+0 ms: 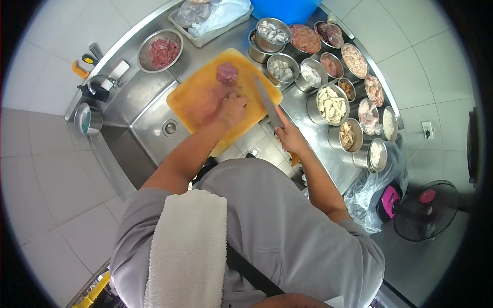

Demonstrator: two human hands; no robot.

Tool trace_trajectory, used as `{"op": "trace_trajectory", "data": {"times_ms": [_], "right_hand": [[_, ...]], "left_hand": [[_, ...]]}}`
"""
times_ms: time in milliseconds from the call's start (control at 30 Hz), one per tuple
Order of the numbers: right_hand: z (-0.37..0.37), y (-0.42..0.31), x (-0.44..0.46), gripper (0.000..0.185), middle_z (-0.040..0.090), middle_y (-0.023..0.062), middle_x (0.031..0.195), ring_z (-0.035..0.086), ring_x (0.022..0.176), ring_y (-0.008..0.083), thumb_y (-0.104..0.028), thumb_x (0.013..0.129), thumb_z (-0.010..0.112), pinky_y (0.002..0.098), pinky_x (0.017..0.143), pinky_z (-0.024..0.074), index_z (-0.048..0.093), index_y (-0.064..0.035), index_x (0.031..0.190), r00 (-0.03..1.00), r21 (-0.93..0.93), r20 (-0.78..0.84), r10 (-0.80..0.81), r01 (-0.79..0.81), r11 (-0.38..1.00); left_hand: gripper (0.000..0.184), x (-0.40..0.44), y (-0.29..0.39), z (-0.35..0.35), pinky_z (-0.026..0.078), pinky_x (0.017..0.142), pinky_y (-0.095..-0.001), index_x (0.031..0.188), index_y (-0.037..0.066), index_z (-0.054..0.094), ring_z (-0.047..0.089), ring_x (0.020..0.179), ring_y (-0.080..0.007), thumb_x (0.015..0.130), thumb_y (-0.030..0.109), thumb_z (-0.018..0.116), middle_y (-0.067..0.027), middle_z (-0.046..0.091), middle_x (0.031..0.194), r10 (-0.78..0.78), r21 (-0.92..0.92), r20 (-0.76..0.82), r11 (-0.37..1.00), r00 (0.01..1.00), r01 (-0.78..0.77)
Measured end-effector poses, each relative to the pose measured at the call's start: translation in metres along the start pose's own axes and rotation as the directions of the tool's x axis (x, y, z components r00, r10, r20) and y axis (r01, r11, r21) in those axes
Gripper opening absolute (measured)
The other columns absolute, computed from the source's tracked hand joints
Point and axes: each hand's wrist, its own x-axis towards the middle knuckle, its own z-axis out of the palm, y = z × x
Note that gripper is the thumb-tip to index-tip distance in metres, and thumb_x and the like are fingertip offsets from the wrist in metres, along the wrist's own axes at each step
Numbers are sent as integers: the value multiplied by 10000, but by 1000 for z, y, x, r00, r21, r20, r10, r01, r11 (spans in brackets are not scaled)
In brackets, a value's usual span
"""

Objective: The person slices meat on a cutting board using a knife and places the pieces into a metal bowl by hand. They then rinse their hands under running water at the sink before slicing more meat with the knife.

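A yellow cutting board point(181, 96) lies across the sink edge and the counter, its surface stained pinkish. On its far part sits a lump of raw red meat point(226, 73). My left hand point(234, 108) rests on the middle of the board just below the meat, its fingers curled in; what they hold, if anything, is hidden. My right hand point(291, 137) is closed around the handle of a large knife point(268, 104). The long blade points away from me along the board's right side, apart from the meat.
A steel sink point(146, 110) with a faucet point(100, 81) is at left. A bowl of sliced red meat point(163, 51) stands behind it. Several steel containers of pieces point(333, 105) crowd the right counter. A fan point(427, 210) and plastic bag point(367, 197) are at lower right.
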Motion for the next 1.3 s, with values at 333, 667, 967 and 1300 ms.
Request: {"op": "trace_trajectory", "data": {"times_ms": [333,667,967,1300], "right_hand": [[9,43,-5,846,548,-7,665,520,497,109,-83,1112,580,319,468,497,223,-415,1803,994,104,-65,-83,89,991],[28,41,-11,855,670,121,810,634,584,224,-80,1088,589,404,579,564,251,-422,1794,995,100,99,26,-36,994],[99,-1,-15,820,748,340,1048,754,998,494,-97,1073,563,582,916,570,241,-316,1795,988,-316,-127,-86,41,948],[156,4,-42,820,756,318,1115,771,971,464,-65,1037,556,522,902,590,289,-269,1785,917,-51,-393,71,-98,994]], "left_hand": [[119,25,-71,-32,617,855,-444,1025,84,756,747,910,-303,916,118,726,-119,771,985,-224,-494,-16,849,974,188],[138,102,-249,-246,574,622,-328,1053,71,734,684,774,-148,918,100,737,-44,724,922,-403,-940,-247,319,881,-117],[286,26,-241,-186,627,866,-416,1132,122,860,812,972,-293,928,304,777,-163,834,1010,-186,-193,-487,976,853,103],[178,-8,-70,-4,631,963,-482,1005,55,842,804,1035,-379,935,171,726,-197,814,998,377,-110,-170,911,910,-398]]}}
